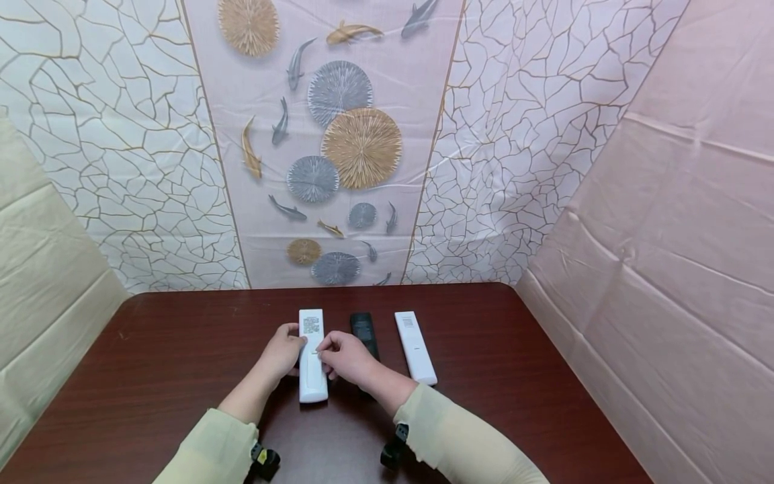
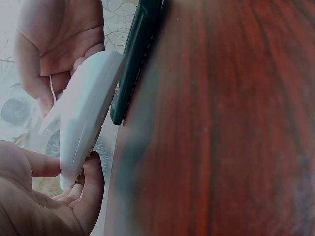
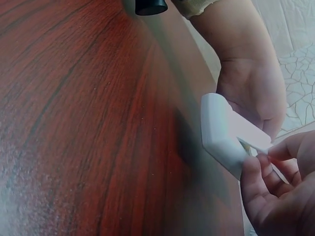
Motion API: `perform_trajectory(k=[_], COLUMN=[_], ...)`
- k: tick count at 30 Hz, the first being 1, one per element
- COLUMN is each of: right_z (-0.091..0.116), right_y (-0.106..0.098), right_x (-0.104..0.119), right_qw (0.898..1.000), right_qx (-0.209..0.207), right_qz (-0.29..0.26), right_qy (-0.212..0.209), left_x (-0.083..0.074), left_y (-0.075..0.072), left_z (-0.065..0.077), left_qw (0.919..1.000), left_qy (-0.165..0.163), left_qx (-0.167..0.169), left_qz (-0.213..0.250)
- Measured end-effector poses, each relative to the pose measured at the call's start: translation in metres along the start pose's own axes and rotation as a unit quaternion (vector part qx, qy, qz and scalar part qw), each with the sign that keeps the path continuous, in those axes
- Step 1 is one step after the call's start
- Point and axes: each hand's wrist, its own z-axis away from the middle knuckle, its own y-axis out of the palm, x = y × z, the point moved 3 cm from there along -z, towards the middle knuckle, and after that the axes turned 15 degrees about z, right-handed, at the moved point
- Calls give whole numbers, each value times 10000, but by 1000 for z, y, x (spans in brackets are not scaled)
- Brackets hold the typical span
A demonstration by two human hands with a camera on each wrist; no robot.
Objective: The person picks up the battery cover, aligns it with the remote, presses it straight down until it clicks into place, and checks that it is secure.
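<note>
A white remote control is held back side up above the table by my left hand, thumb on its near face and fingers behind, as the left wrist view shows. Its battery cover stands tilted away from the body at one end, leaving a gap. My right hand pinches the raised end of that cover between thumb and fingers. Inside the gap, the compartment is mostly hidden by the fingers. Beside the right hand lies a black remote control, partly covered by that hand and forearm.
A second white remote control lies back side up to the right of the black one. All this is on a dark red-brown wooden table. Patterned cloth hangs behind its far edge, with plain cloth along both sides.
</note>
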Motion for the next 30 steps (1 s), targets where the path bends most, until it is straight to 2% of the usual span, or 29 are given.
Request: perform_trajectory(k=[5, 14, 30], right_z=[0, 1, 0], right_y=[0, -1, -1], right_x=[-1, -1, -3], right_qw=[9994, 9982, 9976], right_qx=[-58, 0, -116], right_qz=[344, 594, 679], right_qy=[42, 111, 56], left_x=[0, -1, -3], left_y=[0, 2, 3], left_z=[0, 1, 3], left_qw=[10000, 10000, 9999], left_qy=[17, -10, 49], left_qx=[27, 60, 126], left_qz=[-24, -19, -6])
